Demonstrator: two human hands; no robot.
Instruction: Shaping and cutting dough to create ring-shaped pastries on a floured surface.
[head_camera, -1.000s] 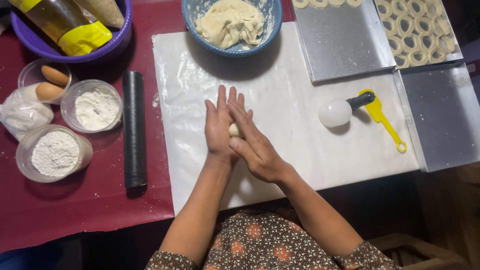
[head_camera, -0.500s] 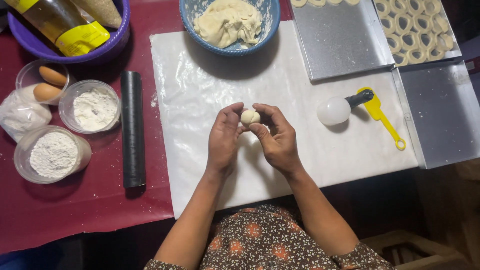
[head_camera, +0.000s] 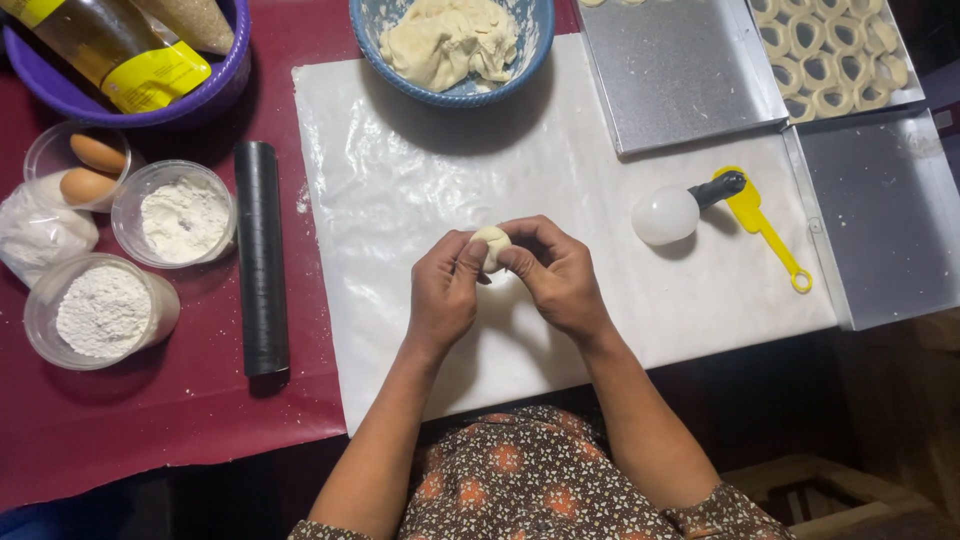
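White sheet covers the table; dough bowl at 12 o'clock. Left hand and right hand both pinch the dough ball, equally near, at their 12 o'clock.

upper left: purple bowl with oil bottle | left: eggs, flour tubs, black rolling pin | top: blue dough bowl | right: metal trays, yellow scoop
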